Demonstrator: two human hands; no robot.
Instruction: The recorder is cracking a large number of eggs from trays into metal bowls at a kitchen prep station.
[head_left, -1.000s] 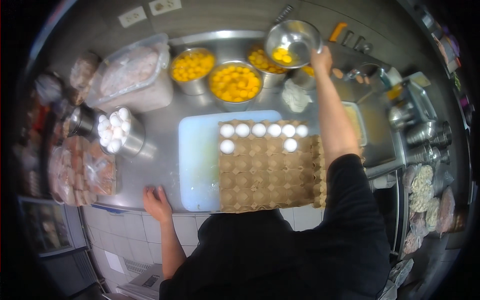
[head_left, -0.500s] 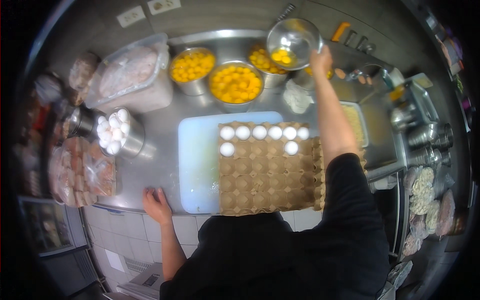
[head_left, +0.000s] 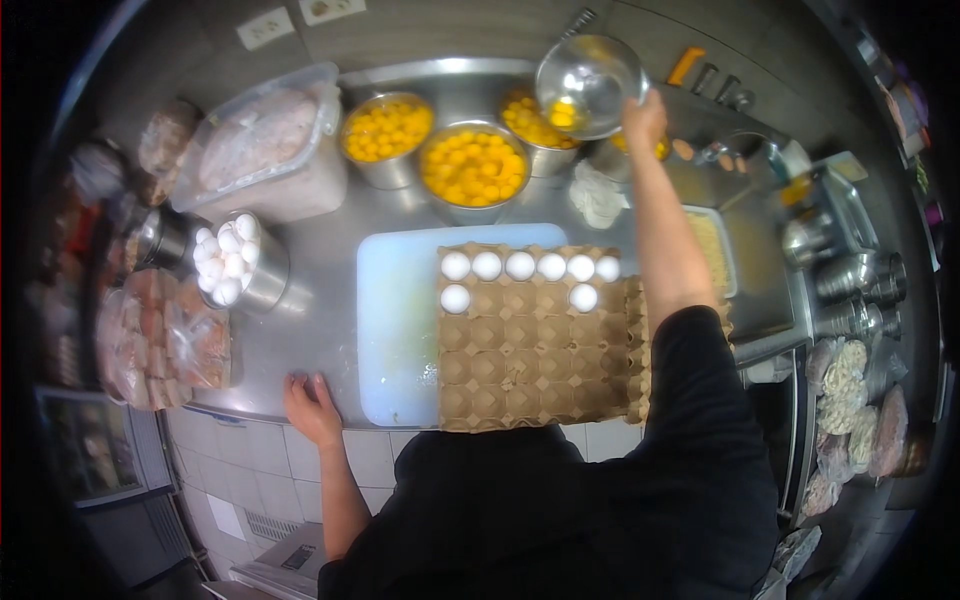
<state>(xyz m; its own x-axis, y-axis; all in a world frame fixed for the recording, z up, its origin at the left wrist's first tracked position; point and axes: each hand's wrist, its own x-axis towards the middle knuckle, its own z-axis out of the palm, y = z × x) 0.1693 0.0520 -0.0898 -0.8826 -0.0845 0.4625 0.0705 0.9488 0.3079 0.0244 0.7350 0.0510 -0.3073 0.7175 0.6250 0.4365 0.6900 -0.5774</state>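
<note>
In my right hand [head_left: 645, 118] is the rim of a shiny round mixing bowl [head_left: 603, 92], tilted to the left above the back-right pot of yolks [head_left: 522, 115]. A little egg yolk [head_left: 563, 113] lies at the bowl's lower left side. My left hand [head_left: 313, 408] rests at the counter's front edge, fingers apart and holding nothing. Between my arms, a cardboard egg tray [head_left: 510, 365] overlaps a pale blue cutting board [head_left: 395, 330]. White eggs [head_left: 519, 265] fill its far row, with two more in the row below.
Two more steel pots of yolks [head_left: 473, 170] [head_left: 387, 130] stand at the back. To the left are a pot of white eggs [head_left: 228, 258], a large plastic tub [head_left: 270, 205] and bagged packs [head_left: 165, 340]. A crumpled white cloth [head_left: 597, 195] and a shallow tray [head_left: 708, 250] lie right.
Less yolk shows in the tilted bowl, and what is left sits nearer its left rim. My hands stay almost where they were.
</note>
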